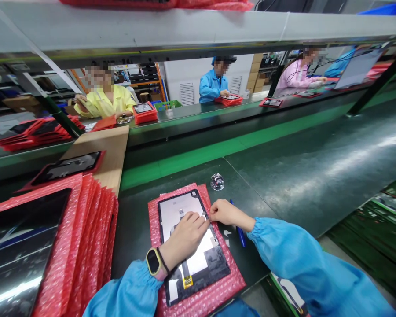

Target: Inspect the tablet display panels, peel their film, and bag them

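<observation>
A tablet display panel [214, 259] lies back side up on red bubble-wrap bags [232, 275]. Its back shows a silvery sheet, dark borders and a flex cable with a gold end [187, 281]. My left hand [188, 233] rests across the panel, its fingers bent and held together toward the right edge. At that same edge, my right hand [222, 212] is closed in a pinch close to the left fingertips. Whatever either hand holds there is too small or hidden. A blue pen [240, 233] lies under my right wrist, beside small white scraps [227, 233].
At left stands a tall stack of red bubble-wrap bags [89, 237] topped by a dark glass panel [23, 246]. A wooden board [114, 154] bridges behind it. A small clear round dish [217, 182] sits beyond the panel. Co-workers [214, 86] sit across the line beneath an overhead shelf [152, 33].
</observation>
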Available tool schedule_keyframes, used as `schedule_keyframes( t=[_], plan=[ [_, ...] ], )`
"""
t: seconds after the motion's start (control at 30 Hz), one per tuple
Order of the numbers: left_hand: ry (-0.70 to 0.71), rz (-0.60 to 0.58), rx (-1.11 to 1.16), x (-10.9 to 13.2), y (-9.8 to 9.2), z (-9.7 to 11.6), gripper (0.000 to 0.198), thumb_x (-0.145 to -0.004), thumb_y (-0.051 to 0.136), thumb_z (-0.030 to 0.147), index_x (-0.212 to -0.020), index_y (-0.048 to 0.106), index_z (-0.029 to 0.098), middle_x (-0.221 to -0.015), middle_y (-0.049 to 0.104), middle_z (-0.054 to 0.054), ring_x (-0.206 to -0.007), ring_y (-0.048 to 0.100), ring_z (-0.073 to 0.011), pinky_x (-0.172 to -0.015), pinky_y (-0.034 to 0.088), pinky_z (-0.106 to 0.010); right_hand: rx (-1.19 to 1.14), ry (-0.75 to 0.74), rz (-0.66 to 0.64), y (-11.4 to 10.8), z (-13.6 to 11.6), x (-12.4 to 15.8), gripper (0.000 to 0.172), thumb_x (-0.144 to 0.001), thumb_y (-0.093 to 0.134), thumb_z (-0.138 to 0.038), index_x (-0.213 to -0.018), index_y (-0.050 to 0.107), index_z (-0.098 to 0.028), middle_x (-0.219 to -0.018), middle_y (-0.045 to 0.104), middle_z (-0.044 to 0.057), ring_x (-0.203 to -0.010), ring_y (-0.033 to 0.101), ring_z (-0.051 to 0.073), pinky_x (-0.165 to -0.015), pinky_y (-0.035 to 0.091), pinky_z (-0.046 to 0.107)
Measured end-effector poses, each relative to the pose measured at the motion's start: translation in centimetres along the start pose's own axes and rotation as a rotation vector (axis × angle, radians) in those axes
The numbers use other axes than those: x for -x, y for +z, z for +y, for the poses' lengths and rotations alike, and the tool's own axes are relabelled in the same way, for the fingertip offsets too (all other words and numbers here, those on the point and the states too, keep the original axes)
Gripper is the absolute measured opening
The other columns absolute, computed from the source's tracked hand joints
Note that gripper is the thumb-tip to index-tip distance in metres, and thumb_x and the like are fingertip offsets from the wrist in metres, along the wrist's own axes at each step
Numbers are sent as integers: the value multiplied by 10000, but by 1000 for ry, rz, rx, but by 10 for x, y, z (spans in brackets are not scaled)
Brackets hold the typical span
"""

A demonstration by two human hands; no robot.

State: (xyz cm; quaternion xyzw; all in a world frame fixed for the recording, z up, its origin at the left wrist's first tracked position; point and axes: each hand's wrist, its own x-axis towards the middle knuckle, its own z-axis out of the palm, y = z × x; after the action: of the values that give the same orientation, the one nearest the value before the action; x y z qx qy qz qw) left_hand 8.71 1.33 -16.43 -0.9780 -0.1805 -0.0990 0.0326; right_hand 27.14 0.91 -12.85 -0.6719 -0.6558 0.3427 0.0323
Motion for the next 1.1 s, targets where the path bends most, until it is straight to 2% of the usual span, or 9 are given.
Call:
schedule_keyframes(
  t=[0.2, 0.33, 0.5, 0.67, 0.73, 0.83, 0.93, 1.03, 1.1],
  plan=[
    [-13, -8, 5, 1, -3, 2, 189, -922, 437, 95, -1053, 568, 137, -895, 590, -60, -824, 499, -209, -816, 427, -363, 4, 108, 46, 7, -10, 7, 239, -911, 602, -333, -1057, 635, -146, -1070, 658, 58, -917, 650, 201, -787, 548, 380],
    [-20, -7, -6, 2, -5, 3, 265, -928, 402, 92, -1137, 557, 138, -905, 599, -72, -846, 513, -215, -804, 438, -374, -2, 133, 52, 8, -14, 16, 250, -917, 593, -336, -1080, 624, -149, -1077, 653, 61, -911, 650, 197, -783, 552, 381],
    [-27, -2, -10, 4, -3, 3, 297, -930, 403, 99, -1185, 550, 139, -929, 604, -75, -870, 516, -221, -812, 441, -379, 14, 81, 65, 2, -10, 27, 213, -918, 594, -329, -1032, 638, -155, -1029, 666, 51, -873, 653, 180, -772, 552, 366],
    [-37, -4, 8, 5, -3, 3, 333, -930, 388, 95, -1227, 528, 145, -936, 592, -78, -869, 506, -218, -808, 439, -378, 1, -43, 208, -8, 13, 42, 122, -907, 596, -250, -901, 657, -145, -1003, 680, 49, -913, 642, 181, -848, 511, 389],
    [-37, -5, 19, 4, -4, 4, 353, -921, 383, 79, -1236, 521, 158, -934, 585, -76, -868, 500, -218, -806, 435, -377, -20, -65, 233, -7, 24, 48, 91, -873, 596, -166, -824, 672, -152, -888, 706, 36, -839, 658, 170, -805, 503, 327],
    [-43, 1, 42, 3, -4, 5, 356, -902, 395, 60, -1202, 543, 180, -937, 576, -76, -866, 497, -221, -800, 429, -380, -67, -80, 248, 1, 33, 55, 151, -829, 575, -117, -757, 689, -185, -723, 720, 11, -720, 676, 154, -689, 482, 240],
    [-69, 27, 85, 3, -1, 2, 384, -905, 407, 74, -1253, 516, 193, -928, 581, -72, -857, 508, -223, -784, 439, -379, -90, -78, 277, 11, 33, 57, 152, -799, 575, -113, -792, 702, -197, -738, 739, 12, -714, 693, 155, -667, 475, 223],
    [-134, 82, 145, 5, 2, -3, 509, -900, 376, 43, -1398, 353, 150, -971, 607, -81, -882, 534, -214, -787, 464, -369, -70, -65, 275, 20, 29, 56, 138, -767, 608, -110, -814, 706, -195, -728, 747, 12, -706, 702, 159, -649, 466, 215],
    [-173, 114, 178, 6, 2, -6, 516, -898, 339, 13, -1402, 325, 121, -1026, 615, -96, -914, 549, -199, -817, 473, -357, -29, -59, 261, 24, 27, 54, 123, -751, 625, -112, -754, 710, -201, -700, 743, 15, -691, 700, 168, -616, 446, 218]
  ],
)
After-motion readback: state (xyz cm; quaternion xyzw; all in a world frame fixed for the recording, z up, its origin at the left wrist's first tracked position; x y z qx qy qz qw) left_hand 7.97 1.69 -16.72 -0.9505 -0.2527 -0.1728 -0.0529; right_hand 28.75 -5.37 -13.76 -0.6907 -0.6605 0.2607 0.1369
